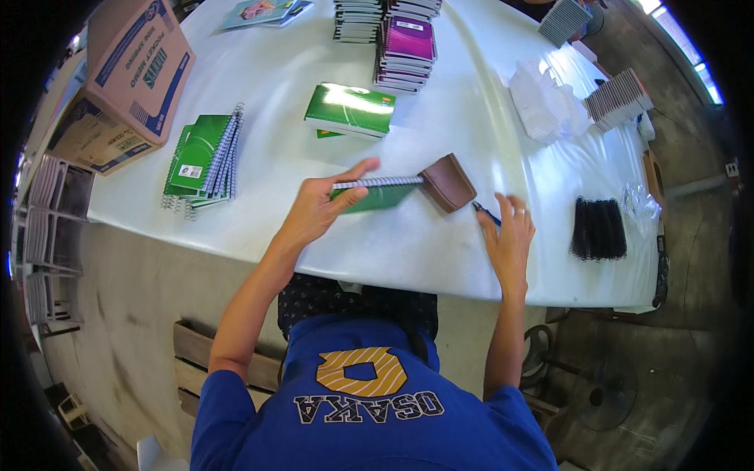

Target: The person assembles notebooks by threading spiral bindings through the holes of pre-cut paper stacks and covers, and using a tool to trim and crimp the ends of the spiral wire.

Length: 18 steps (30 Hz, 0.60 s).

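Observation:
My left hand (312, 208) grips a green notebook (385, 196) by its left end, thumb and fingers on either side. The notebook is tilted so that a pale spiral binding runs along its top edge. Its right end meets, or lies just in front of, a brown box-shaped block (449, 182) on the table. To the right of that block, my right hand (510, 235) closes around a small dark tool with a blue handle (488, 213), its tip pointing at the block. The tool looks like pliers or cutters, but the fingers hide most of it.
Bound green notebooks (200, 157) lie at left beside a cardboard box (137, 86). Green books (349, 110) sit ahead, before stacked purple notebooks (410, 39). At right are black spiral coils (598, 228), clear plastic (640, 206), a white stack (546, 102) and a book stack (619, 98).

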### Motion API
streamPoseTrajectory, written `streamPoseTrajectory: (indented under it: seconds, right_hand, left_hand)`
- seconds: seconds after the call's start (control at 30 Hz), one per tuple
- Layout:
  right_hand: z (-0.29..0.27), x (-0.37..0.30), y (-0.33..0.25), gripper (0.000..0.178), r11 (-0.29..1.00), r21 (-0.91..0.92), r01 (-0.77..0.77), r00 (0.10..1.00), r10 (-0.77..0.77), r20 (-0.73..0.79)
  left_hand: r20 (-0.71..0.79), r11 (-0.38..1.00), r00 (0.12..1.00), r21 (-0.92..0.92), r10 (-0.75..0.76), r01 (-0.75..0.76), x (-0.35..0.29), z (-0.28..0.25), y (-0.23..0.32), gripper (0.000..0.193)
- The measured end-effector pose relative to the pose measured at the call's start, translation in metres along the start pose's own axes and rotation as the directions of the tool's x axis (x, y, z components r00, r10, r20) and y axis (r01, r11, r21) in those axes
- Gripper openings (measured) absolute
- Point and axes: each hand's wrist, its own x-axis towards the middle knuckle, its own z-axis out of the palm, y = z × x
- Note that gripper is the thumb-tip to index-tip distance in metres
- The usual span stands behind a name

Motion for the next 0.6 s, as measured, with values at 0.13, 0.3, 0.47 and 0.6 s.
streamPoseTrajectory:
  seconds: [0.13,0.3,0.47,0.6]
  right_hand:
    - [0.021,-0.044,0.027,0.045,0.983,-0.185,-0.025,0.999,0.032,0.037]
    - [0.018,-0.041,0.016,0.036,0.969,-0.224,-0.107,0.992,0.089,-0.088]
    - [0.006,-0.054,-0.087,0.038,0.925,0.348,0.15,0.987,-0.163,0.008]
    - [0.016,-0.043,-0.113,0.039,0.884,0.317,0.344,0.939,-0.329,-0.102]
  left_hand:
    - [-0.168,0.816,0.941,0.557,0.294,-0.155,-0.017,0.022,0.006,0.062]
    - [-0.22,0.521,0.919,0.853,0.326,0.019,-0.021,0.053,-0.026,0.066]
    - [-0.215,0.43,0.921,0.901,0.323,0.06,-0.015,0.061,-0.026,0.061]
    - [-0.283,0.568,0.92,0.818,0.271,0.084,-0.013,0.066,-0.019,0.059]
